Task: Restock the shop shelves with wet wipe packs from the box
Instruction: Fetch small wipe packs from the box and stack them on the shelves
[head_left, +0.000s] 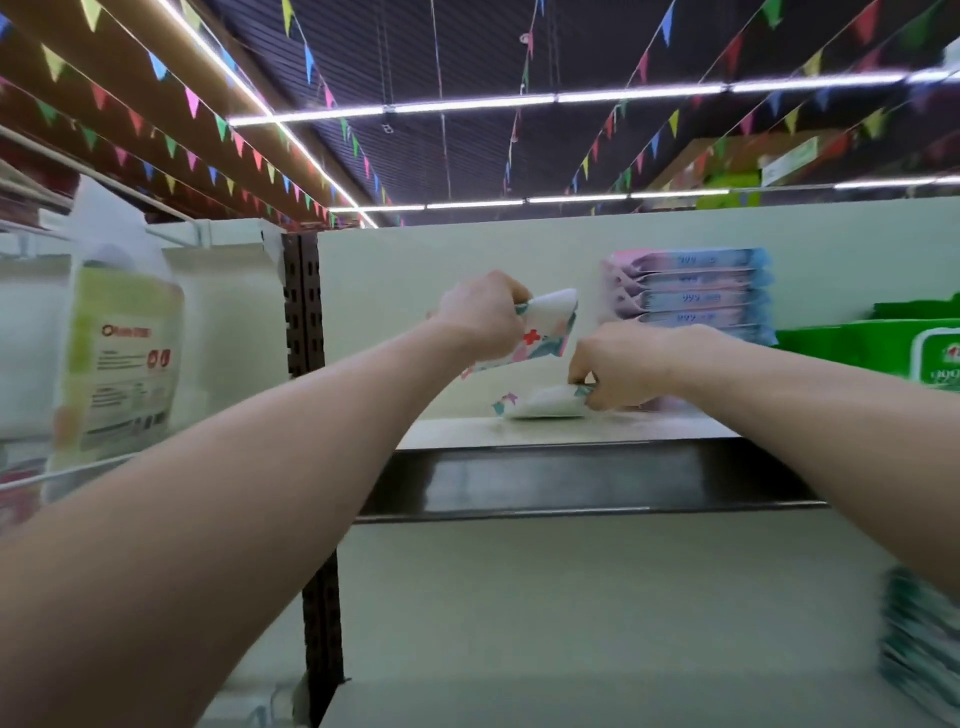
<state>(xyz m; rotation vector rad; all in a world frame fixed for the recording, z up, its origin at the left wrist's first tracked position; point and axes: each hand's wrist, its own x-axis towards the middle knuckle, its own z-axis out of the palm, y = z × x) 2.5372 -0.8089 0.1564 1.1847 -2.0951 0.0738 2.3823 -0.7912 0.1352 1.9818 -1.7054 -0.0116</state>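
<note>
Wet wipe pack lies flat on the shelf, its right end pinched by the right hand; the left hand grips a second pack raised just above.

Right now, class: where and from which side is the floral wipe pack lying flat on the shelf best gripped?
Pinch the floral wipe pack at its right end, coming from the front right, as the right hand does: it lies flat on the shelf, so its ends offer purchase.
</note>
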